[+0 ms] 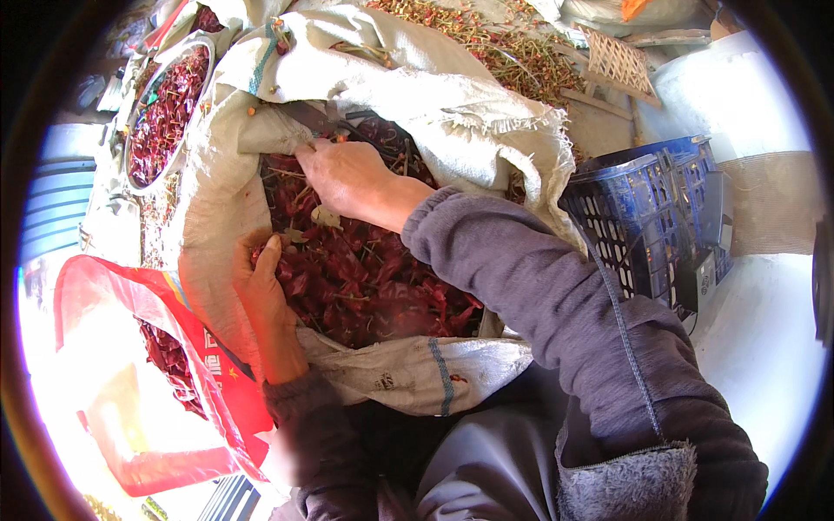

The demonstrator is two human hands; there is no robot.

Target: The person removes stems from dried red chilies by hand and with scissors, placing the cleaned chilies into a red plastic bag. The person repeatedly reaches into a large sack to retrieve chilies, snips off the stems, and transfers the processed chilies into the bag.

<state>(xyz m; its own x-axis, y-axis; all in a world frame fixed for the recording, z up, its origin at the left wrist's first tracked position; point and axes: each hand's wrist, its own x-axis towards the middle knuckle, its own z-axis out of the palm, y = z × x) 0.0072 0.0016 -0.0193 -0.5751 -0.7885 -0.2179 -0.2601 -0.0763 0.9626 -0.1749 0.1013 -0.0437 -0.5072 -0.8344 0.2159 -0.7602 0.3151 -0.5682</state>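
Observation:
A white woven sack point(215, 215) lies open before me, full of dried red chili peppers point(371, 280). My right hand point(345, 176) reaches over the far left part of the peppers, its fingertips by the sack's inner edge with a small orange-red bit at them; its grip is not clear. Near the left side of the opening, my left hand point(264, 280) has its thumb and fingers closed around something small and red, seemingly a dried chili, mostly hidden by the fingers. A pale dry leaf point(326, 217) rests on the peppers between both hands.
A red plastic bag point(244, 391) holding dried chilies stands at the left. Behind it is an oval container point(210, 65) of chilies. Stems and scraps point(521, 65) cover the ground beyond the sack. A blue plastic crate point(625, 208) stands at the right, near a woven bamboo piece point(619, 62).

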